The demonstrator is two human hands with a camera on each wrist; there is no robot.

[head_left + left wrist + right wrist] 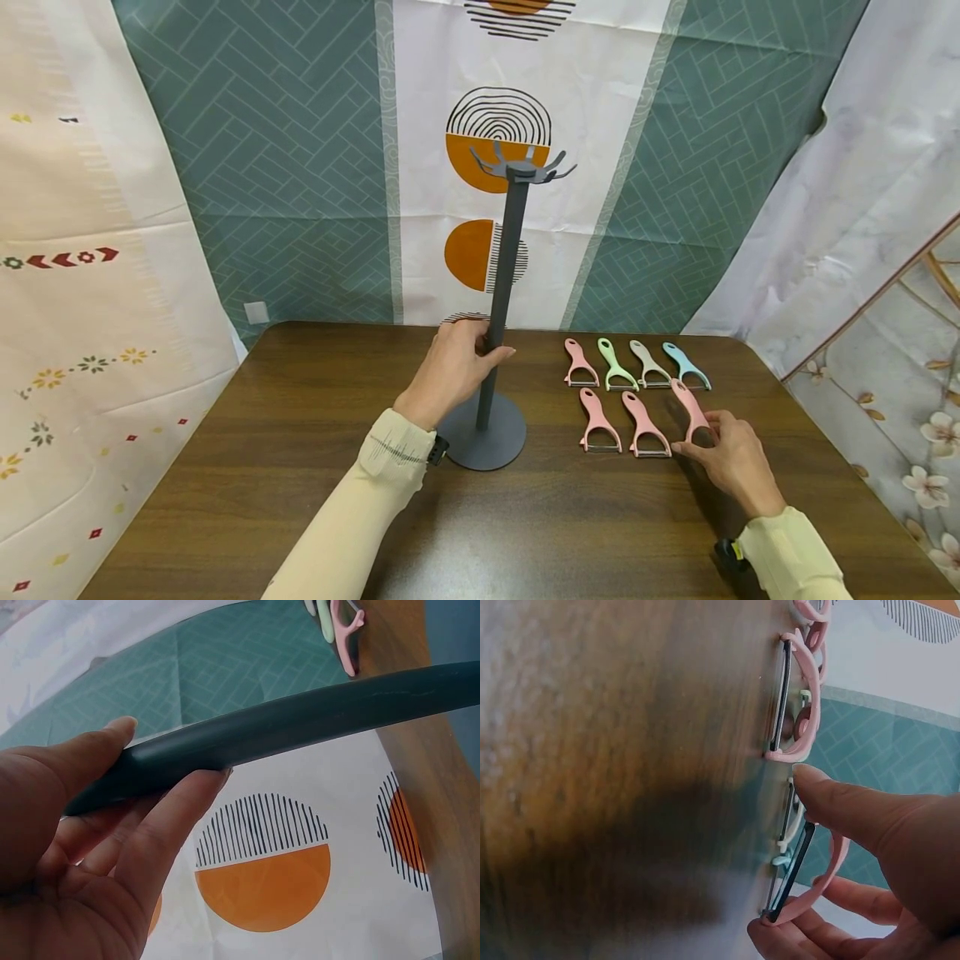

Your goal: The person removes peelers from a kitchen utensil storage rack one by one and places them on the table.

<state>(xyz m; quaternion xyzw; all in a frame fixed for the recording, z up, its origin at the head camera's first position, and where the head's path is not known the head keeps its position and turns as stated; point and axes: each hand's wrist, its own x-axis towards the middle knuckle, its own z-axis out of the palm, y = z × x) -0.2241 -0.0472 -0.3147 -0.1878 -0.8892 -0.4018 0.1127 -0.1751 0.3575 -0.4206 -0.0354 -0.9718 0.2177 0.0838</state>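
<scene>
My left hand (453, 367) grips the pole (511, 250) of a dark grey hook stand, thumb on one side and fingers on the other. The stand's round base (483, 446) sits on the table, and several curved hooks (522, 171) spread from its top. At the right, my right hand (731, 458) pinches a pink peeler (687, 402) by the sides of its blade end. In the right wrist view this peeler (810, 900) is tilted, its blade near the tabletop. Two more pink peelers, one left (592, 408) and one nearer (636, 407), lie beside it.
Behind them lies a row of peelers: pink (577, 357), green (611, 357), pale grey (645, 358) and blue (681, 360). The brown wooden table (315, 392) backs onto a patterned curtain (285, 167). A floral cloth (892, 400) hangs along the right.
</scene>
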